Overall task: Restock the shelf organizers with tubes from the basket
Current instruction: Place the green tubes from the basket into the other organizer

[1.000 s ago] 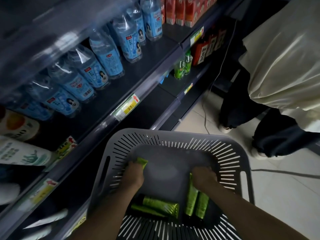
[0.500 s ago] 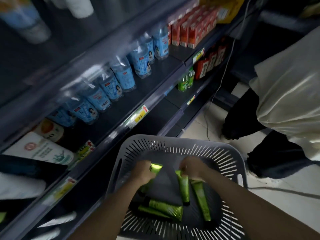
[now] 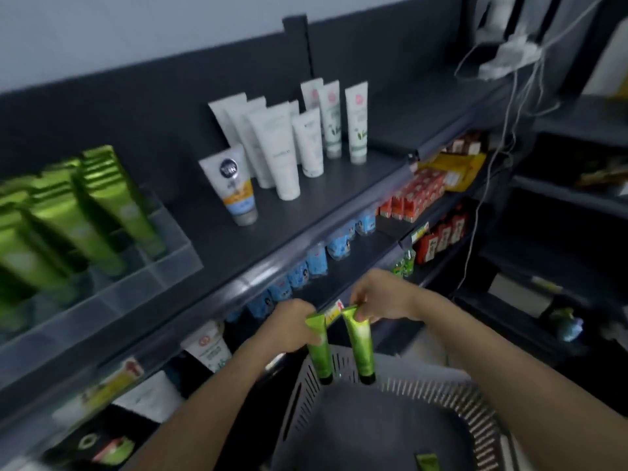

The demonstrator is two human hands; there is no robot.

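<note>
two green tubes hang cap-down just above the far rim of the grey slotted basket, side by side with a narrow gap between them. the hands each carry one: the left hand has its fingers curled round the upper half of the left tube, and the right hand pinches the crimped top end of the right tube between thumb and fingers. the black caps of both sit level with the basket's rim. inside the basket, at its near edge, the end of a third tube shows. up and to the left of the basket, on the dark top shelf, stands a clear organizer with rows of matching green tubes leaning in it, blurred. straight above the basket on the same shelf stand white tubes on their caps, with one orange-and-blue tube in front of them. just beyond the basket, a shelf lower, is a row of blue-labelled bottles. up and to the right of the basket are red cartons, and white cables hang down further right.
</note>
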